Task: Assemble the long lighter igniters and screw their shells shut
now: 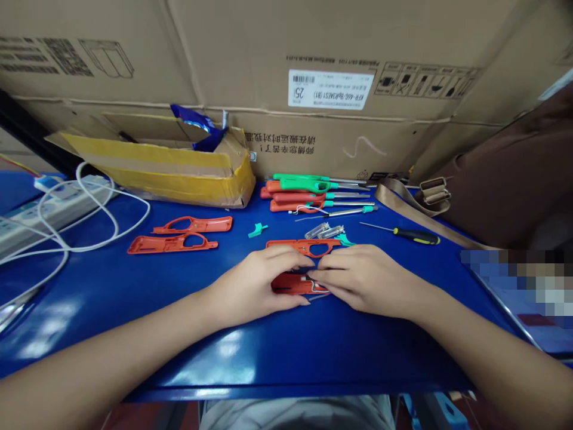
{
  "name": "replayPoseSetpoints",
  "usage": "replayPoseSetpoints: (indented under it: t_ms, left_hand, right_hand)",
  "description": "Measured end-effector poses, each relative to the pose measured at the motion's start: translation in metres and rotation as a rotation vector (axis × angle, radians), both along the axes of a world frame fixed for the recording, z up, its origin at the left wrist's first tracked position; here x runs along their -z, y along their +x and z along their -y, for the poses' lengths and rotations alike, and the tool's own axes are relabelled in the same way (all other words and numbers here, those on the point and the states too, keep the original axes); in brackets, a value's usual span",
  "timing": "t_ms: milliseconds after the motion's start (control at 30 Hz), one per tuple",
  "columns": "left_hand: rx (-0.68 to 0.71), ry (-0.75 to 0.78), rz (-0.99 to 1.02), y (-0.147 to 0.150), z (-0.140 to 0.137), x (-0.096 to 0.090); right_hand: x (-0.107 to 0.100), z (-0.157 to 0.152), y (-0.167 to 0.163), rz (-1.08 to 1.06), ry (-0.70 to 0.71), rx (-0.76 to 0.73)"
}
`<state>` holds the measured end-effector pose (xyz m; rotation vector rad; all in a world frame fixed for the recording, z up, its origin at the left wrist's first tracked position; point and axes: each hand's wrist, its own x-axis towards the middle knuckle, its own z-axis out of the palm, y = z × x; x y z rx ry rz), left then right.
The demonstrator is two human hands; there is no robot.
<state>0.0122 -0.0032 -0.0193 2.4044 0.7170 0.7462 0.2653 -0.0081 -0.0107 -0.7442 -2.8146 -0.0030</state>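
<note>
My left hand [253,280] curls round the left end of an orange lighter casing half [289,283], which lies hollow side up on the blue table. Over the casing's right end, the fingers of my right hand [362,278] are pinched together on a small dark part with a white wire [314,286]; its exact shape is mostly hidden. Just beyond my hands rests another orange casing half [290,246] with a trigger hole. Two clear fuel tanks [324,231] lie behind it, and a green trigger [257,230] sits to their left.
Several long lighters [299,194] are piled at the back. Two orange casing halves [172,243] lie left, near white cables [67,245] and a power strip [54,209]. A taped cardboard box [179,179] stands behind. On the right are a screwdriver [416,236] and a brown strap [425,218].
</note>
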Motion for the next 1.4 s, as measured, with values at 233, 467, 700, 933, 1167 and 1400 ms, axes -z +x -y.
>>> replayPoseSetpoints:
  t_ms: [233,467,700,933,1167,1400]
  left_hand:
    - [-0.347,0.19,-0.096,-0.023,-0.024,-0.022]
    - [-0.53,0.155,-0.325,-0.044,-0.049,-0.007]
    - [-0.43,0.156,-0.244,-0.028,-0.036,-0.015]
    - [-0.223,-0.338,0.116,0.011,0.007,-0.013]
    - [-0.215,-0.671,0.235,0.013,0.007,-0.007]
    - [-0.15,-0.557,0.185,0.013,0.011,-0.012]
  right_hand:
    - [0.0,-0.004,0.003,-0.156,0.084,0.096]
    - [-0.005,-0.004,0.002,-0.162,0.099,0.143]
    - [0.001,0.001,-0.006,-0.384,0.028,0.317]
    - [0.001,0.017,-0.027,-0.587,-0.411,0.464]
    - [0.0,0.016,-0.023,-0.535,-0.296,0.427]
    - [-0.003,0.011,-0.009,-0.277,-0.074,0.146]
